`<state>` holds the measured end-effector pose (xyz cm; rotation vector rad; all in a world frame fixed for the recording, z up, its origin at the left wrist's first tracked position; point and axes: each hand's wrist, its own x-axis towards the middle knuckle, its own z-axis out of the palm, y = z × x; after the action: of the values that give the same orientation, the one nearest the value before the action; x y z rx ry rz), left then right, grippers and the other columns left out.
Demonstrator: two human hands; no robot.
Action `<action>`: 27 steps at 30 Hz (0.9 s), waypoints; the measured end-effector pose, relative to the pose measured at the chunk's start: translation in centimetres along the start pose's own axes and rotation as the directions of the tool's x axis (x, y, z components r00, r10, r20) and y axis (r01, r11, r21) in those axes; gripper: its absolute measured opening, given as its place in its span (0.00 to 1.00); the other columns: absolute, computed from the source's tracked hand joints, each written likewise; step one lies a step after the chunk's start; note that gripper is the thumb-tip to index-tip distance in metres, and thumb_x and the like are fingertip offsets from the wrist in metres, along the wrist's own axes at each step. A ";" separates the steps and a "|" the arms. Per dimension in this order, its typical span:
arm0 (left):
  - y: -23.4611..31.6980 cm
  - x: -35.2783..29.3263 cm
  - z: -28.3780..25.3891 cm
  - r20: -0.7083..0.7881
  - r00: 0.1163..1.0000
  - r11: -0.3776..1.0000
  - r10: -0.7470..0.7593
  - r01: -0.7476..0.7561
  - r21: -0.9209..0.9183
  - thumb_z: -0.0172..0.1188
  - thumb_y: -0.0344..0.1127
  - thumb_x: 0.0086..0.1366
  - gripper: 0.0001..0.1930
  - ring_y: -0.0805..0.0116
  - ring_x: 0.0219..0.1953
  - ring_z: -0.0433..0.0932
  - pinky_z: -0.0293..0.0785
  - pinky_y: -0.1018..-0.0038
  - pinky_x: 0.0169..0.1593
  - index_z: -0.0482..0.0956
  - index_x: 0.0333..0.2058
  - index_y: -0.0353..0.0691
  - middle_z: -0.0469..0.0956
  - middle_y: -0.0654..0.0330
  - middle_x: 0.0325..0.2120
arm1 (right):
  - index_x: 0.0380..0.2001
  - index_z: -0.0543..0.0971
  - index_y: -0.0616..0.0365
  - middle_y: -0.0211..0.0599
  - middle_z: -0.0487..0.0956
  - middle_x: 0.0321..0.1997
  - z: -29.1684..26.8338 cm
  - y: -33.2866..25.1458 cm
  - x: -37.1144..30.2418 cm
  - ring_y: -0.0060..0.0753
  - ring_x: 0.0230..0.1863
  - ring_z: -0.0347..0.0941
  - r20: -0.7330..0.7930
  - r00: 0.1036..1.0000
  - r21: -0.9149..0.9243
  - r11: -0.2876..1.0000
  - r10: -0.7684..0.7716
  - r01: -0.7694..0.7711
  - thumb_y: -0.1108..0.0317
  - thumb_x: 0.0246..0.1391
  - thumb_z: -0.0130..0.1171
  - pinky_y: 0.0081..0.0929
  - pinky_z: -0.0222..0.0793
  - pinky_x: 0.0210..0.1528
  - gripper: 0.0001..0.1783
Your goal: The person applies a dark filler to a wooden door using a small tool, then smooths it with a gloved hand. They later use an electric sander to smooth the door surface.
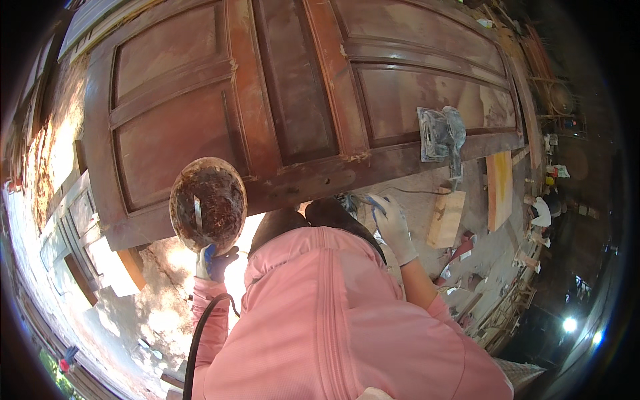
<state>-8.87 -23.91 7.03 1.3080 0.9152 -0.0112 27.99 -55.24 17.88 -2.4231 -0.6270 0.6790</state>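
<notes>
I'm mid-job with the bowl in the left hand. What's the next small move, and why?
I'd probably bring the right hand across to the pale strip in the bowl. The left hand already holds the bowl at the edge of the door, the strip lies on the dark brown paste, and no tool shows clearly in the right hand.

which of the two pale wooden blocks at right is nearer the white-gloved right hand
The pale rectangular wooden block with a dark brown mark, right of the white-gloved right hand; the other, a yellow-streaked wooden block, is farther right.
</notes>
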 end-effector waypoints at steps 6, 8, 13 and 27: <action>0.9 -1.5 2.3 -0.025 0.995 0.988 0.094 -0.090 0.128 0.65 0.24 0.63 0.17 0.56 0.45 0.85 0.84 0.60 0.47 0.78 0.50 0.29 0.85 0.47 0.44 | 0.57 0.81 0.60 0.48 0.81 0.56 0.8 -0.8 2.1 0.51 0.54 0.79 0.084 0.985 0.131 0.981 -0.154 0.142 0.75 0.62 0.53 0.38 0.72 0.58 0.21; 0.6 -1.2 3.1 -0.075 0.993 0.962 -0.093 0.071 -0.263 0.65 0.26 0.63 0.17 0.58 0.44 0.83 0.82 0.62 0.45 0.78 0.51 0.28 0.83 0.49 0.43 | 0.57 0.81 0.60 0.47 0.81 0.57 0.5 -2.6 2.5 0.51 0.54 0.79 0.115 0.983 0.115 0.985 -0.140 0.127 0.74 0.63 0.52 0.39 0.73 0.59 0.21; -0.3 0.5 3.4 -0.002 0.984 0.836 -0.178 0.150 -0.528 0.64 0.36 0.63 0.27 0.58 0.45 0.80 0.79 0.65 0.46 0.74 0.58 0.27 0.80 0.48 0.49 | 0.55 0.82 0.56 0.46 0.81 0.48 0.3 -2.9 1.6 0.53 0.50 0.78 0.042 0.995 0.127 0.988 -0.089 0.083 0.74 0.62 0.56 0.42 0.73 0.52 0.18; 0.8 4.2 1.5 0.170 0.984 0.338 -0.054 0.178 -0.924 0.61 0.42 0.64 0.32 0.52 0.47 0.80 0.79 0.63 0.49 0.70 0.60 0.23 0.80 0.43 0.50 | 0.54 0.82 0.61 0.51 0.84 0.51 -0.3 4.6 -1.3 0.53 0.55 0.79 0.029 0.993 0.196 0.974 0.110 -0.114 0.72 0.63 0.51 0.41 0.73 0.57 0.19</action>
<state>-4.86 -22.89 5.22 0.1040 0.7010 0.3050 28.44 -59.49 15.74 -2.2821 -0.4106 0.7722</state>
